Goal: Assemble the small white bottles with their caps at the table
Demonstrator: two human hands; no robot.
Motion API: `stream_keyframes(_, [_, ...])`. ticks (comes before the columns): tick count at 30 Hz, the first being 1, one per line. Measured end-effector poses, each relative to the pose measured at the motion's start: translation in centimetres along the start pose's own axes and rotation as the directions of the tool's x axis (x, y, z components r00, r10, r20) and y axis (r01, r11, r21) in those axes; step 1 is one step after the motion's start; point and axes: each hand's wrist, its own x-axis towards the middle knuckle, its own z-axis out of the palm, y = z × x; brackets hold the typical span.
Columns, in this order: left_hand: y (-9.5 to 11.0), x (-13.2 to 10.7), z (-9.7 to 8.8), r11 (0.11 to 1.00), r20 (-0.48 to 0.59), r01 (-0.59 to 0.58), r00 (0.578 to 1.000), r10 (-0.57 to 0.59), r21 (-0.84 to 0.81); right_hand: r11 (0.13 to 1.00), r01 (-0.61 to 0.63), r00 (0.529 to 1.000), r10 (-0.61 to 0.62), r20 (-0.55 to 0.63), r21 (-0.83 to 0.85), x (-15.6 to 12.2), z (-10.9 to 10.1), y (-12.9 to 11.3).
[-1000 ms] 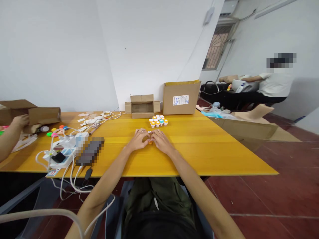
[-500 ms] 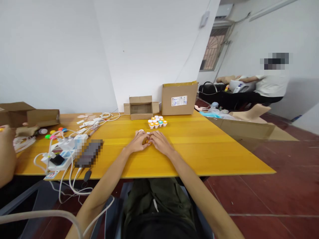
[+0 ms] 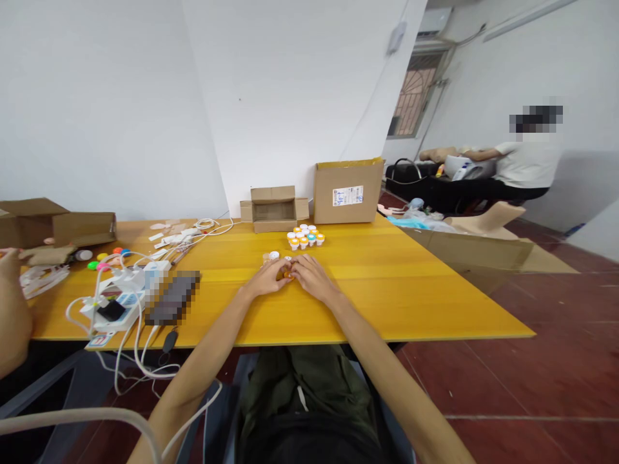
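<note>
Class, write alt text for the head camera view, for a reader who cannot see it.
Two hands, left hand and right hand, meet over a small orange piece on a yellow table. Behind them stands a cluster of small capped jars and two cardboard boxes; cables lie to the left.

A tiny orange-and-white capped piece (image 3: 288,274), mostly hidden by fingertips, lies mid-table, nearer the far edge than the front.

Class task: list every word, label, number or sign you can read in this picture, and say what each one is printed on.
No text here can be read.
Shipping label on the tall cardboard box: print too small and blurred.
Card at the table edge under the power strip: red and blue marks, unreadable.
Small capped bottles: no readable labels.
Pixelated flat item beside the strip: hidden.
</note>
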Motion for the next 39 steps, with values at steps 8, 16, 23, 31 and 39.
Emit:
stream_keyframes(8, [0.22,-0.02,0.05,0.997,0.004,0.029,1.000,-0.029,-0.072,0.999,0.002,1.000,-0.003,0.020,0.034,-0.14,0.11,0.22])
stream_keyframes(16, [0.20,0.07,0.12,0.994,0.015,0.053,0.999,-0.052,-0.099,1.000,0.009,1.000,-0.009,0.014,0.027,-0.16,-0.03,0.17])
stream_keyframes(23, [0.43,0.06,-0.02,0.996,0.010,0.047,0.999,-0.047,-0.080,0.999,-0.016,1.000,0.015,0.017,0.045,-0.21,-0.38,-0.22])
stream_keyframes(31, [0.33,0.15,0.00,0.997,0.016,0.048,0.999,-0.047,-0.058,0.995,-0.049,0.998,0.046,0.035,0.086,-0.07,-0.39,-0.20])
stream_keyframes(39, [0.45,0.12,-0.12,0.995,0.004,0.051,0.999,-0.051,-0.088,0.990,-0.081,0.996,0.078,0.036,0.118,0.00,-0.12,0.09])
